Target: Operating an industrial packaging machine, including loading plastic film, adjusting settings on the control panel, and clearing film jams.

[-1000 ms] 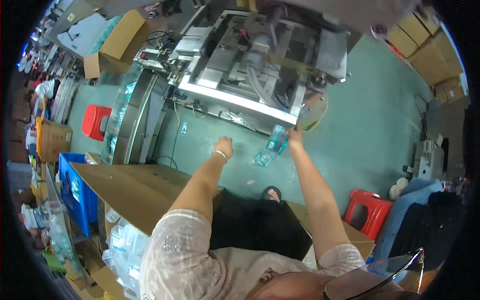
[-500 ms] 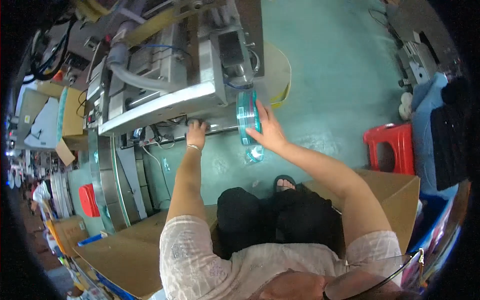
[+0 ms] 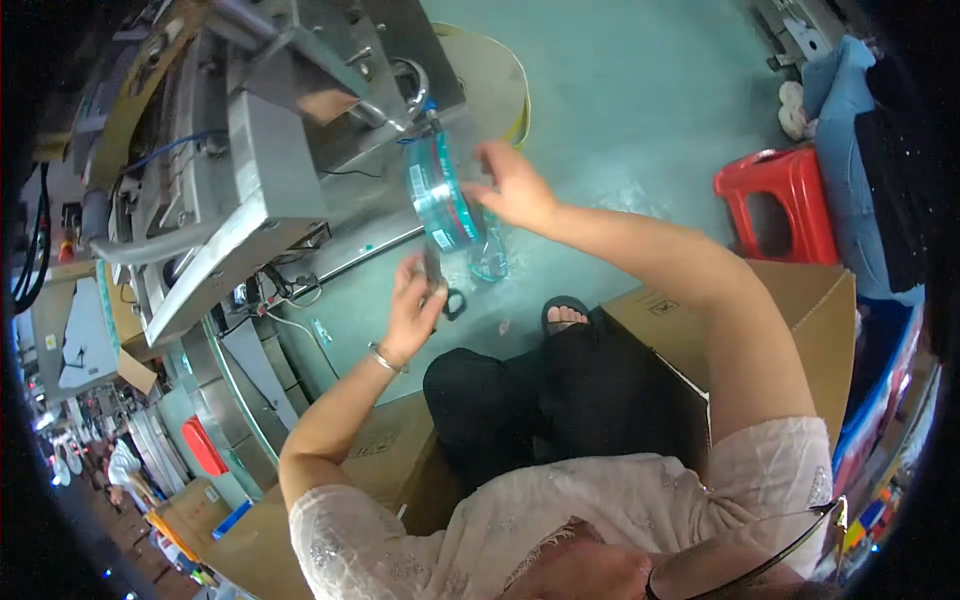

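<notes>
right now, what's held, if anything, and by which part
Left hand holds what look like scissors, apparently near their middle, one black loop free. Whether the right hand grips the teal film is unclear.

Factory-type workshop: steel machine [image 3: 280,150] with grey hose [image 3: 150,250], cardboard carton [image 3: 820,315], red plastic stool [image 3: 770,172], green floor [image 3: 630,100].
</notes>
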`<state>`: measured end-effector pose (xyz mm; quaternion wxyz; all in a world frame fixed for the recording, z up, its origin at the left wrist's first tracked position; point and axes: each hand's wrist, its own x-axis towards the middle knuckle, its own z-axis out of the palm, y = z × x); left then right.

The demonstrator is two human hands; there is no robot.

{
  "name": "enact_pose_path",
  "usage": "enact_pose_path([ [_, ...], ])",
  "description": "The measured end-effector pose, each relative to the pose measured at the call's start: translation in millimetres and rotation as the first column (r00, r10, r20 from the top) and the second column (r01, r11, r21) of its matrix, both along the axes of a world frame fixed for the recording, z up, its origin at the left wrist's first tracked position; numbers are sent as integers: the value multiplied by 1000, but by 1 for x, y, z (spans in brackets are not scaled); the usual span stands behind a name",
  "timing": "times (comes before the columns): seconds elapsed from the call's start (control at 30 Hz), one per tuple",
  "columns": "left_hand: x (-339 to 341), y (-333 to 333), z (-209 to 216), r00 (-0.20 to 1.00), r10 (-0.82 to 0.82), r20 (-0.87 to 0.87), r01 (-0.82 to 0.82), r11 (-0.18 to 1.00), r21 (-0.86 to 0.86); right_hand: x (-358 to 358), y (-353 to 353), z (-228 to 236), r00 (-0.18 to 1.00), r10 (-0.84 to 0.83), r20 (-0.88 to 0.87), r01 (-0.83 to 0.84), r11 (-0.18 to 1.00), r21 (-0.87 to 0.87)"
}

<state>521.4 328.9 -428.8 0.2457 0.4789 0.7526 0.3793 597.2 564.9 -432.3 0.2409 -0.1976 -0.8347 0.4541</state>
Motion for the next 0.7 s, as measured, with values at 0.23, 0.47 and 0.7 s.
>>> enact_pose_path([
  [0.23,20,73,5,848,235,475,-336,931,139,64,-48,28,935,353,20,-347,926,-146],
  [0.47,30,93,6,513,289,808,-611,785,107,35,-55,12,974,225,-22,-224,943,-247],
  [0.7,17,88,-21,719,422,553,-630,732,261,67,4,8,982,170,88,-128,925,-357],
])
